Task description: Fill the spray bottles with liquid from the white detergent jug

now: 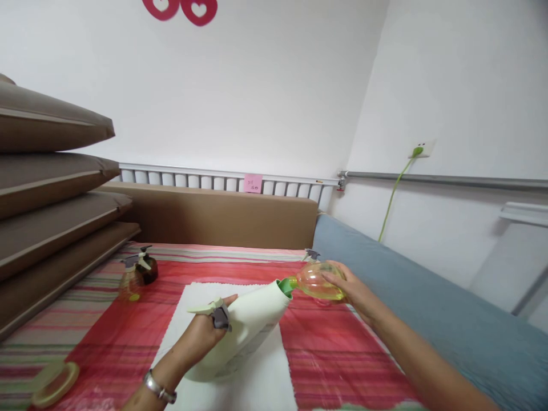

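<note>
My left hand [205, 331] is closed round a large pale-green bottle [257, 319], tilted with its open green mouth up and to the right. A white-and-grey spray nozzle [220, 314] is also in my left hand. My right hand [349, 288] grips a clear yellowish bottle [319, 281], lying nearly level. Its neck meets the green mouth of the large bottle; whether liquid flows is not visible. Beneath the large bottle lies a white cloth [184, 311]. Another grey spray nozzle [312, 254] shows just behind the yellowish bottle.
A clear spray bottle [131, 282] and a dark brown one [148, 267] stand at the left. A pale round lid or ring [55, 383] lies near the front left. Stacked brown cushions [51, 177] rise at the left; a blue-grey padded edge [411, 291] runs along the right.
</note>
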Demonstrator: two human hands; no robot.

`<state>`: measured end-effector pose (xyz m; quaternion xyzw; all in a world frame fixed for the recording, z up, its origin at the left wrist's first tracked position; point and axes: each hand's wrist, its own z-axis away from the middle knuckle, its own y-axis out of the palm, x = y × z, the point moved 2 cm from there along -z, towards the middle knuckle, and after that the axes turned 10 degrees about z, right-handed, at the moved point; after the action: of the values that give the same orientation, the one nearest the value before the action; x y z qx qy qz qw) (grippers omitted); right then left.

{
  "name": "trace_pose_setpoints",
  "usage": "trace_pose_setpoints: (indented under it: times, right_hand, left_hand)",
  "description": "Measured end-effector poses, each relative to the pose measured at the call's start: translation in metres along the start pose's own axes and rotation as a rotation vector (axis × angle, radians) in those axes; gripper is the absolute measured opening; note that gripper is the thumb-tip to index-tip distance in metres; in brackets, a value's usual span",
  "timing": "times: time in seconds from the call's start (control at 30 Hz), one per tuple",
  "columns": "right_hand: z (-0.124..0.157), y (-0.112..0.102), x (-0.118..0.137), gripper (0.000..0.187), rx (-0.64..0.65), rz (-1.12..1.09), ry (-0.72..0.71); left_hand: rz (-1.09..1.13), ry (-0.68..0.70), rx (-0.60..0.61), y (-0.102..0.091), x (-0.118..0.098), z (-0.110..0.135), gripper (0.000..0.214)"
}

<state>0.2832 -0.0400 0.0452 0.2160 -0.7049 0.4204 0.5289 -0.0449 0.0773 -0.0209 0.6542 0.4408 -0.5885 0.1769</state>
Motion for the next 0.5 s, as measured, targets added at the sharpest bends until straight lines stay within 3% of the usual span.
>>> trace_pose_setpoints:
  times: [0.5]
  right_hand:
    - [-0.004,-0.004,0.018,0.064,-0.025,0.269,-0.133]
  left_hand:
    - [0.013,0.026,0.023,0.000,0.003,-0.001,0.062]
